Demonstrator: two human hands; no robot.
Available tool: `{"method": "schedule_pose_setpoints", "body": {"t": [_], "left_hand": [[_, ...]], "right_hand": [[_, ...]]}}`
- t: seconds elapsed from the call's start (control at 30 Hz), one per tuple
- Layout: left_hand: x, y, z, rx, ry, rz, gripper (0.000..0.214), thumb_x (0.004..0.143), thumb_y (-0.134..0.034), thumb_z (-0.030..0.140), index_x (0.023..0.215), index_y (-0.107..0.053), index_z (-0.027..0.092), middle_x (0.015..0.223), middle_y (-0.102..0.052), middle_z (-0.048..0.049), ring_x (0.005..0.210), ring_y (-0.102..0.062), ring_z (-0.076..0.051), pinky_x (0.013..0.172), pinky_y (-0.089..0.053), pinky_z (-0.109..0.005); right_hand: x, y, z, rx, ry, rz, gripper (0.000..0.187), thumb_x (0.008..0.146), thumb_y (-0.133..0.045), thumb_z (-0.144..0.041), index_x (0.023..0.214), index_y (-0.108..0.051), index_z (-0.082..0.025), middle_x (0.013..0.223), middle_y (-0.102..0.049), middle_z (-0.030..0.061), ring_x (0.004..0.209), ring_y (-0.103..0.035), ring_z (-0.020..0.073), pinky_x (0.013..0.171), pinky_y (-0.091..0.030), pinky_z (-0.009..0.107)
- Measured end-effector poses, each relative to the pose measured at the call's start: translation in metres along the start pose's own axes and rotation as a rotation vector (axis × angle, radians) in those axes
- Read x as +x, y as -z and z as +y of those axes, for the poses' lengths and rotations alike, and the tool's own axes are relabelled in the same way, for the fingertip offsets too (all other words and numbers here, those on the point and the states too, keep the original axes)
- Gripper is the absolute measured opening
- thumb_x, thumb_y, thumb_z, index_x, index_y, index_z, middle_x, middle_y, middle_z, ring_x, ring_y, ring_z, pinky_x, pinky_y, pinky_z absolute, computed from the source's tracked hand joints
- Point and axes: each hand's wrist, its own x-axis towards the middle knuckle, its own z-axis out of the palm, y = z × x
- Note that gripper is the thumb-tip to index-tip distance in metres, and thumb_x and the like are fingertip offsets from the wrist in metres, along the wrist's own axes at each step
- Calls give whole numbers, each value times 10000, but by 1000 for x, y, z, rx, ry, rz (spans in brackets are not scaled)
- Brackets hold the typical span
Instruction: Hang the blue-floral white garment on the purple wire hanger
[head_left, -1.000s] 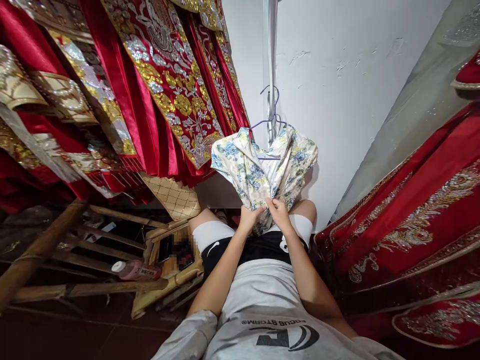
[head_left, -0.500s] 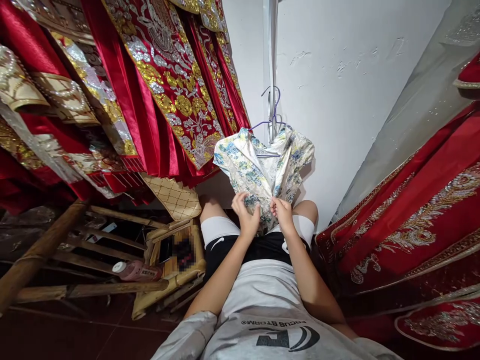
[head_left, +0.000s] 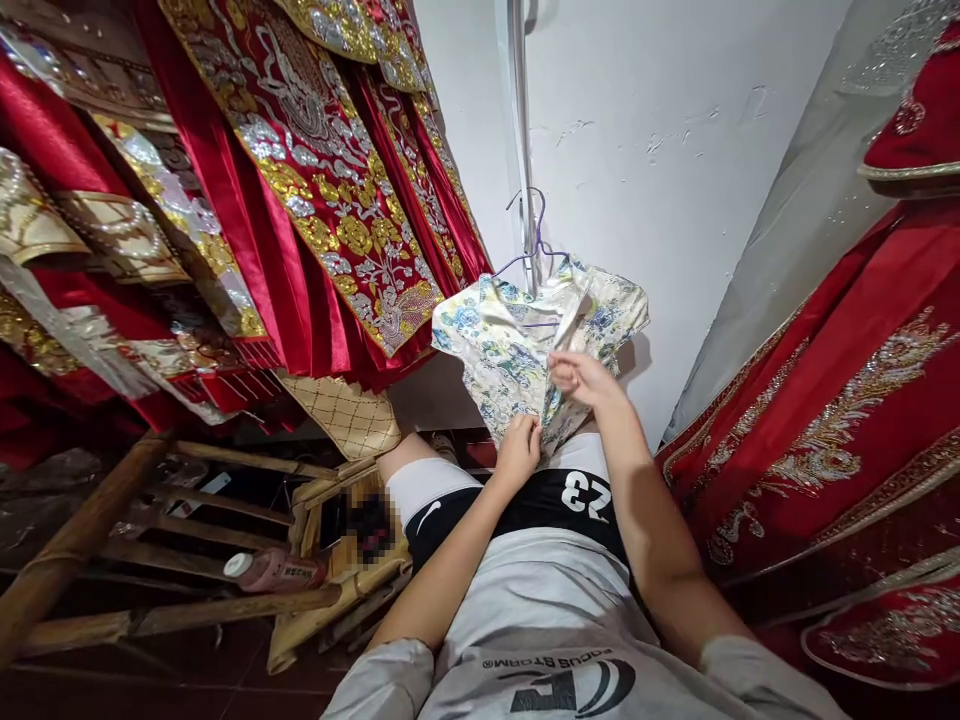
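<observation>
A cream floral garment (head_left: 510, 345) with blue and yellow flowers hangs in front of me on a purple wire hanger (head_left: 530, 240) hooked by a metal pole (head_left: 519, 130). My left hand (head_left: 517, 450) pinches the garment's lower front edge, fingers closed on the cloth. My right hand (head_left: 581, 375) is higher up, fingers closed on the right front flap near the opening. My knees in white and black shorts sit just below the garment.
Red robes with gold and silver embroidery (head_left: 315, 190) hang at the left, and more red embroidered cloth (head_left: 825, 420) lies at the right. A bamboo rack (head_left: 187, 540) with a pink bottle (head_left: 274, 570) stands at lower left. A white wall (head_left: 645, 160) is behind.
My right hand has risen from the lower hem to the upper right flap, pulling the garment open. My left hand stayed low on the front edge. The view shifted slightly.
</observation>
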Motion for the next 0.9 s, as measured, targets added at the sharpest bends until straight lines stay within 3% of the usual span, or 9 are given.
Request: {"method": "schedule_pose_setpoints", "body": {"t": [0.13, 0.23, 0.3, 0.37, 0.43, 0.5, 0.6, 0.73, 0.9], "left_hand": [[2, -5, -8, 52, 0, -78, 171, 977, -408, 232, 895, -556, 207, 931, -597, -66, 861, -572, -211, 797, -450, -331], [11, -1, -16, -13, -3, -116, 146, 923, -473, 206, 819, -574, 201, 852, -608, -46, 805, -571, -197, 763, -444, -317], [28, 14, -17, -119, -13, -144, 145, 887, -519, 192, 762, -593, 192, 804, -626, -38, 762, -575, -187, 748, -447, -311], [56, 42, -7, -262, -45, -121, 126, 877, -569, 207, 773, -636, 184, 789, -652, -38, 736, -589, -183, 739, -456, -309], [91, 79, 13, -377, -95, 60, 99, 879, -647, 255, 937, -687, 187, 772, -641, -23, 723, -590, -183, 732, -455, -303], [128, 116, 39, -463, -191, 242, 237, 846, -726, 254, 1076, -696, 206, 743, -599, 2, 731, -582, -180, 771, -447, -299], [172, 154, 75, -502, -286, 188, 254, 833, -735, 188, 1082, -693, 192, 761, -602, -2, 803, -609, -198, 824, -451, -320], [198, 166, 94, -251, -360, 22, 55, 821, -699, 123, 811, -659, 160, 694, -568, -12, 790, -580, -210, 863, -443, -348], [207, 156, 88, -112, -386, 9, 157, 821, -671, 87, 709, -584, 155, 669, -537, -22, 765, -570, -211, 878, -442, -352]], "right_hand": [[46, -13, -72, 115, 196, 165, 134, 852, -575, -191, 737, -507, -189, 470, -391, -90, 368, -208, 47, 334, -169, 171], [58, -28, -96, 170, 236, 197, 143, 864, -562, -207, 742, -491, -187, 476, -397, -93, 356, -217, 39, 333, -155, 166], [54, -37, -95, 131, 251, 174, 164, 879, -580, -248, 747, -508, -183, 479, -399, -91, 353, -233, 38, 339, -161, 172], [47, -44, -88, 88, 279, 167, 206, 897, -583, -298, 738, -523, -182, 472, -393, -87, 352, -245, 42, 345, -169, 182], [41, -50, -81, 60, 321, 198, 254, 919, -565, -331, 715, -523, -186, 462, -391, -82, 353, -257, 44, 352, -178, 186], [38, -55, -77, 24, 378, 238, 289, 938, -551, -342, 696, -521, -186, 462, -401, -75, 360, -289, 42, 366, -199, 177], [37, -62, -77, -53, 432, 244, 313, 945, -568, -353, 686, -533, -181, 472, -434, -64, 373, -344, 38, 388, -234, 160], [38, -59, -76, -87, 411, 178, 314, 900, -639, -347, 654, -558, -169, 434, -417, -68, 355, -315, 38, 376, -209, 167], [46, -51, -59, -105, 445, 230, 327, 858, -688, -367, 625, -592, -159, 417, -426, -59, 359, -311, 40, 374, -196, 176]]}}
